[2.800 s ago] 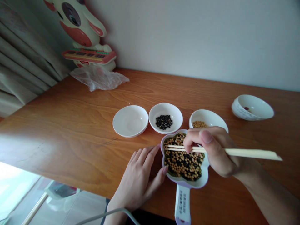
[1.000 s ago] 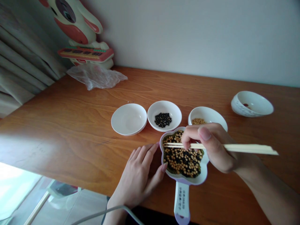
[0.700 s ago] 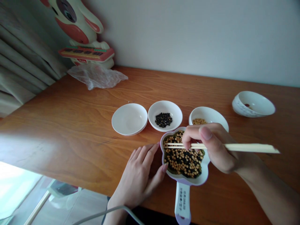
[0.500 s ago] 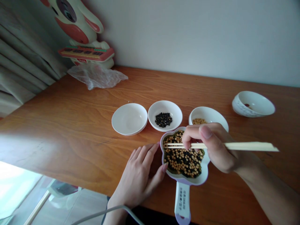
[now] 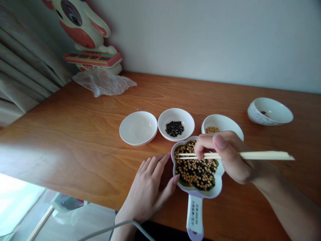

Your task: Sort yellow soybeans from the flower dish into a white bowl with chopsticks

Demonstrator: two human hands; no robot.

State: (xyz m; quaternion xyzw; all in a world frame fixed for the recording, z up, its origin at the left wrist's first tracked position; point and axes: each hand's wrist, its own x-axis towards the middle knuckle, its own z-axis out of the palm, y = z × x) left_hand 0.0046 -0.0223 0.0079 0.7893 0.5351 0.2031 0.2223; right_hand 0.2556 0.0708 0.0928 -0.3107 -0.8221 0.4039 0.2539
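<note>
Pale wooden chopsticks are gripped in my right hand, their tips among the beans at the left side of a scalloped white dish with a purple rim. Mixed yellow and black beans fill most of that dish; whether the tips hold one I cannot tell. My left hand rests on the table, fingers stretched out, its fingertips and thumb touching the dish's left rim. Just behind, a white bowl contains black beans. Partly behind my right hand, another white bowl contains yellow beans.
A bare white bowl stands at the left of the row. A patterned bowl with something small and brown inside sits far right. At the back left are a cow-shaped toy keyboard and a clear plastic bag. A grey cable crosses my left wrist.
Almost nothing differs. The rear ends of the chopsticks have shifted very slightly left and up; both hands stay in place.
</note>
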